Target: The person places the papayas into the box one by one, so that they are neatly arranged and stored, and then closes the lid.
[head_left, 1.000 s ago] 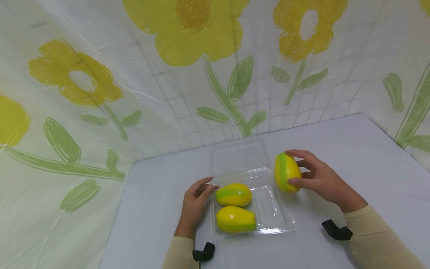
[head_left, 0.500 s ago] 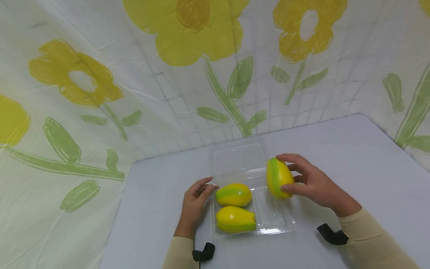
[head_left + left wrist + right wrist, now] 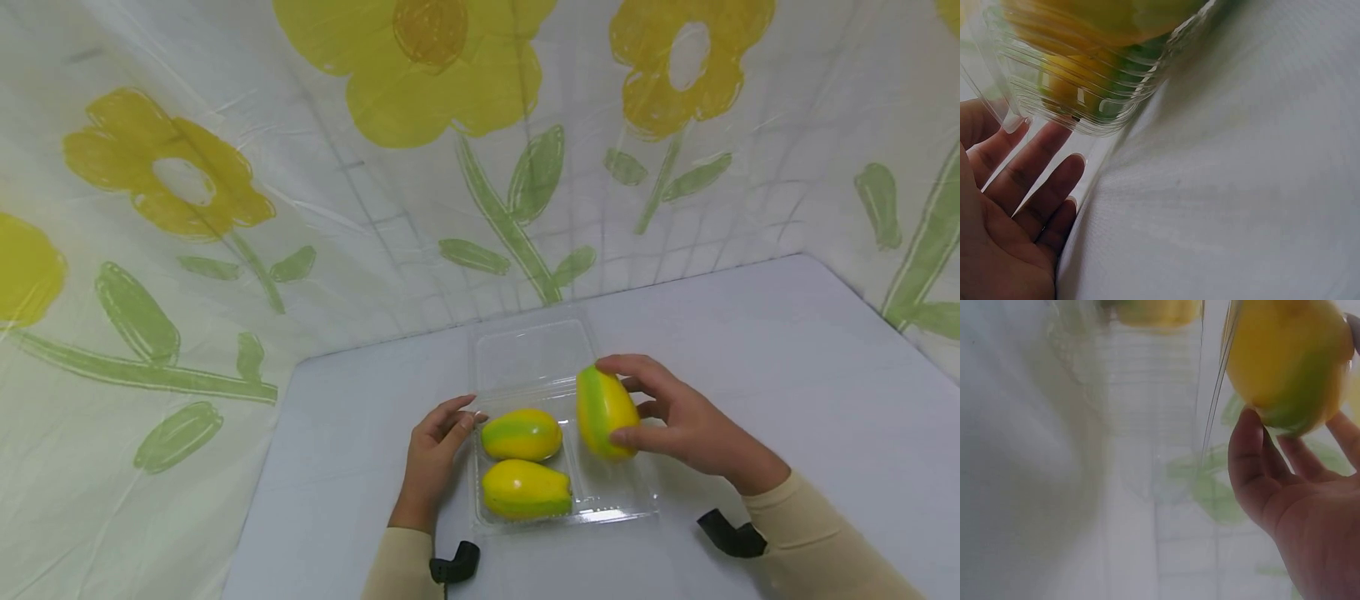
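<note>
My right hand (image 3: 686, 425) grips a yellow papaya with a green stripe (image 3: 596, 412), thumb on the near side and fingers on the far side. It holds the papaya tilted above the right part of a clear plastic clamshell container (image 3: 611, 517). Two more papayas lie in the container's left part, one at the back (image 3: 521, 435) and one in front (image 3: 527, 490). My left hand (image 3: 433, 454) is at the container's left rim, thumb and index finger pinching it. In the left wrist view its other fingers (image 3: 1054, 181) extend loosely below the rim.
The container's lid (image 3: 536, 354) lies folded back on the white table (image 3: 352, 442), toward the wall. A flower-printed sheet (image 3: 360, 233) hangs behind and beside the table. Black curved pieces (image 3: 456, 562) stick out from both wrists.
My right hand has carried the papaya leftward and slightly nearer, from beside the container to above its right part. The left hand and the two lying papayas have stayed put.
</note>
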The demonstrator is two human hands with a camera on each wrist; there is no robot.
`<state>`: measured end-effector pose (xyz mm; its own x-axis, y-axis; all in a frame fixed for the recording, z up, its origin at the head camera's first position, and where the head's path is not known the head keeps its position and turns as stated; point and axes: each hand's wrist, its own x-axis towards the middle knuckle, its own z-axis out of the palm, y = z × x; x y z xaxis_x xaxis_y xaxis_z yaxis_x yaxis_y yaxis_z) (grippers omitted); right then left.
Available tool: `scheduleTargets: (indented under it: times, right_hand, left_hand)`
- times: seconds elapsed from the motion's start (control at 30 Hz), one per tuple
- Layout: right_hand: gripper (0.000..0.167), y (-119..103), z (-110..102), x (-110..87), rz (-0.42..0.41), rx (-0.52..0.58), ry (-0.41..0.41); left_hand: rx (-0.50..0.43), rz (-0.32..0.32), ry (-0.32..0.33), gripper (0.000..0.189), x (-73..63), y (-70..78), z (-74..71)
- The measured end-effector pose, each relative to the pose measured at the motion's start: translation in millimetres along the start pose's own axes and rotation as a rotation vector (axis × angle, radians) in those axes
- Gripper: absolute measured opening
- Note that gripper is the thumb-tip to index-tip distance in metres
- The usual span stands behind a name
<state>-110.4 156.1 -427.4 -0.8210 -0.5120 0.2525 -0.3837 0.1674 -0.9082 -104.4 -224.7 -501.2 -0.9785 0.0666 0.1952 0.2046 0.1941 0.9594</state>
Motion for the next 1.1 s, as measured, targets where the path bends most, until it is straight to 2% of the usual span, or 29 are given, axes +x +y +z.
scheduleTargets:
  times: [0.27, 0.73, 1.1]
  right_hand:
    - [0.07, 0, 9, 1.7, -0.045, 0.004, -0.039]
    - [0.071, -3, 27, 2.3, -0.061, 0.001, -0.093]
    - [0.074, -5, 35, 2.6, -0.021, -0.077, -0.11]
  left_hand:
    - [-0.005, 0.001, -0.002, 0.032, 0.0, -0.3, -0.1]
    - [-0.009, 0.004, -0.004, 0.033, 0.7, -1.0, -0.3]
    - [0.005, 0.004, 0.001, 0.032, 0.6, 0.9, -0.2]
